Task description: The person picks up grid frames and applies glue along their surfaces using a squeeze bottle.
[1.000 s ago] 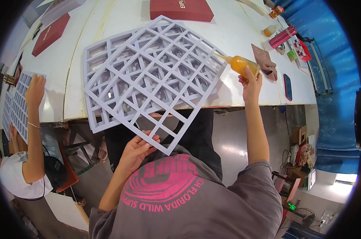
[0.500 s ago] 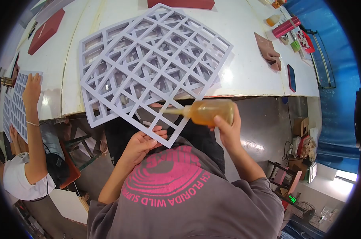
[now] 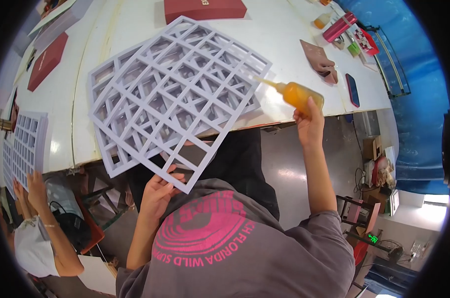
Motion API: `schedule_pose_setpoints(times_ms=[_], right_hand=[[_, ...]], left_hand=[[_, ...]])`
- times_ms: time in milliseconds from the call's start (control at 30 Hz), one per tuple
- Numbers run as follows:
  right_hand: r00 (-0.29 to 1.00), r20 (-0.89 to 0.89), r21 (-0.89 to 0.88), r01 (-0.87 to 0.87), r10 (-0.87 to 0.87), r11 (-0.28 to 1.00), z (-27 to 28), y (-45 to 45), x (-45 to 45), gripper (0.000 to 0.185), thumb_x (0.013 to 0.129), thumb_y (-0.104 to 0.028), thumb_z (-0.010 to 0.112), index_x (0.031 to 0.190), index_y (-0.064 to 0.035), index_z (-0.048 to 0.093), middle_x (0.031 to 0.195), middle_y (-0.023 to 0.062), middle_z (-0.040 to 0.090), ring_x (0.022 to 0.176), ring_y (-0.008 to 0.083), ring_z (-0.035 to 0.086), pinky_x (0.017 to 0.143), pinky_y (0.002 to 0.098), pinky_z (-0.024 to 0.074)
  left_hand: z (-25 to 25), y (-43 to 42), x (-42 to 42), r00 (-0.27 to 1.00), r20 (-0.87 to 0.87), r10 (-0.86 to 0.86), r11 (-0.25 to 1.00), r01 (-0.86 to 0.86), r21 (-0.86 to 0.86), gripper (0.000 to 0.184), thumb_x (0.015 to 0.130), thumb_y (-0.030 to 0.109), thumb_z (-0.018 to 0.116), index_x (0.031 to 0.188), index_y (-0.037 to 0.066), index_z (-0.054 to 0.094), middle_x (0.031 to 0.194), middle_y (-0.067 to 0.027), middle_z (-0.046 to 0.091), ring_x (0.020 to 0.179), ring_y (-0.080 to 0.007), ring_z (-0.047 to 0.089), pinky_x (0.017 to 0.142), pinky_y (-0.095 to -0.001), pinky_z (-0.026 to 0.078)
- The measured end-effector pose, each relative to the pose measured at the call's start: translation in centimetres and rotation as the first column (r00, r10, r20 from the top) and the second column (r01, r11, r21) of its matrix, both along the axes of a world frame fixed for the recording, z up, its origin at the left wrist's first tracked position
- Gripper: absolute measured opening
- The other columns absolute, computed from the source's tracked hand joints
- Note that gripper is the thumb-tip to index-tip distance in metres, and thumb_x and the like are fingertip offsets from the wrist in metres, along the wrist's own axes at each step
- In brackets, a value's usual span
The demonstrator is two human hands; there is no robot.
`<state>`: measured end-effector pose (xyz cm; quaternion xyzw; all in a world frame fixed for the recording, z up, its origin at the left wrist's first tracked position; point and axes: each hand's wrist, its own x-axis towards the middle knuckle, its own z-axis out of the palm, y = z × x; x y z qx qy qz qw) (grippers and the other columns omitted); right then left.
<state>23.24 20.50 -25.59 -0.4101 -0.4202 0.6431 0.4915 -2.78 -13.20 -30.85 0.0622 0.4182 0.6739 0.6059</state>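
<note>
My left hand (image 3: 159, 194) grips the near corner of the top grey lattice frame (image 3: 188, 188), fingers under and thumb near the edge. This frame lies turned at an angle over more grey lattice frames (image 3: 104, 160), and its near corner juts past the table's edge. In my right hand (image 3: 310, 121) is a squeeze bottle (image 3: 300, 97) of orange-yellow liquid, fingers wrapped round its base. The bottle's thin nozzle points up and left, at the right-hand side of the top frame; whether it touches the frame I cannot tell.
On the white table (image 3: 284, 49) are red boxes (image 3: 205, 9), a brown cloth (image 3: 319, 60), a phone (image 3: 352, 90) and a pink-red flask (image 3: 339, 27). At the far left, a co-worker's hands (image 3: 35, 191) hold another lattice frame (image 3: 25, 144).
My right hand and the bottle swung from the frame's right side to its near corner, then back up and right. The co-worker's raised hand came down to the frame's near edge.
</note>
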Motion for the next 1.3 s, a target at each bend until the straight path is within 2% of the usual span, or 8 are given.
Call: schedule_pose_setpoints(times_ms=[167,367,667,967,1067,1100,1200,1300], right_hand=[[0.989,0.082,0.085,0.117,-0.124,0.99,0.0,5.3,0.9,0.048,0.082,-0.023,0.07,0.11,0.0014,0.04,0.091,0.0135,0.056,0.067,0.018,0.058,0.06,0.028,0.0477],[0.976,0.17,0.13,0.113,-0.135,0.985,0.4,4.8,0.6,0.046,0.082,-0.02,0.07,0.109,0.0022,0.041,0.09,0.0139,0.057,0.064,0.0177,0.059,0.058,0.0263,0.0474],[0.982,0.138,0.02,-0.137,0.133,0.99,1.0,-6.5,0.7,0.034,0.081,-0.013,0.066,0.107,-0.0001,0.048,0.087,0.0115,0.06,0.058,0.0169,0.058,0.05,0.0259,0.0454],[0.867,0.145,-0.166,-0.454,0.477,0.875,1.0,-16.4,-0.9,0.053,0.078,-0.015,0.071,0.118,-0.0025,0.039,0.095,0.0112,0.058,0.07,0.0162,0.06,0.054,0.0252,0.049],[0.845,0.04,-0.322,-0.495,0.533,0.807,0.8,-18.3,-1.9,0.055,0.077,-0.015,0.072,0.119,-0.003,0.039,0.095,0.0097,0.058,0.073,0.0156,0.06,0.058,0.0259,0.0499],[0.803,-0.035,-0.369,-0.563,0.594,0.739,0.7,-18.1,-2.1,0.05,0.08,-0.019,0.07,0.117,-0.0022,0.042,0.093,0.0098,0.059,0.074,0.0168,0.059,0.059,0.0278,0.0494],[0.783,-0.288,-0.538,-0.609,0.551,0.583,0.3,-16.7,-2.1,0.045,0.083,-0.026,0.065,0.115,-0.0003,0.046,0.093,0.0116,0.059,0.072,0.019,0.059,0.059,0.0298,0.0482],[0.805,-0.272,-0.439,-0.592,0.528,0.676,1.0,-14.6,-2.2,0.049,0.085,-0.035,0.061,0.117,-0.0002,0.049,0.094,0.0134,0.061,0.069,0.0204,0.059,0.059,0.0305,0.0474]], left_hand=[[-0.5,-0.6,-0.1,0.988,0.133,0.073,0.994,-0.083,0.077,0.047,0.091,0.006,0.05,0.136,0.004,0.036,0.129,-0.0185,0.049,0.117,-0.0285,0.053,0.091,-0.0429,0.05],[-0.8,-0.7,-0.2,0.97,0.219,0.101,0.987,-0.126,0.102,0.045,0.094,0.009,0.046,0.137,0.006,0.035,0.128,-0.0153,0.051,0.117,-0.0265,0.053,0.09,-0.0433,0.051],[-1.2,-0.5,-0.2,0.975,0.193,0.108,0.987,-0.129,0.097,0.045,0.093,0.011,0.05,0.136,0.007,0.037,0.129,-0.0138,0.051,0.116,-0.025,0.053,0.09,-0.0435,0.05],[-1.3,-0.2,-0.3,0.977,0.181,0.112,0.988,-0.129,0.081,0.047,0.091,0.014,0.053,0.135,0.005,0.038,0.129,-0.015,0.05,0.115,-0.0242,0.053,0.092,-0.0445,0.047],[-1.6,-0.3,-0.3,0.97,0.209,0.123,0.985,-0.145,0.094,0.045,0.091,0.014,0.054,0.133,0.005,0.04,0.127,-0.0152,0.051,0.111,-0.0241,0.056,0.092,-0.0435,0.047],[-1.5,-0.1,-0.2,0.965,0.225,0.13,0.984,-0.155,0.093,0.044,0.091,0.014,0.055,0.131,0.004,0.041,0.125,-0.0152,0.053,0.11,-0.0239,0.056,0.092,-0.0436,0.047],[-1.5,-0.3,-0.2,0.955,0.271,0.121,0.976,-0.165,0.143,0.041,0.09,0.014,0.057,0.128,0.003,0.045,0.118,-0.015,0.056,0.107,-0.0235,0.058,0.094,-0.0444,0.047],[-1.6,-0.8,-1.2,0.951,0.307,0.038,0.928,-0.147,0.343,0.041,0.086,0.014,0.061,0.122,-0.002,0.049,0.105,-0.0143,0.061,0.101,-0.0232,0.059,0.096,-0.0495,0.044]])
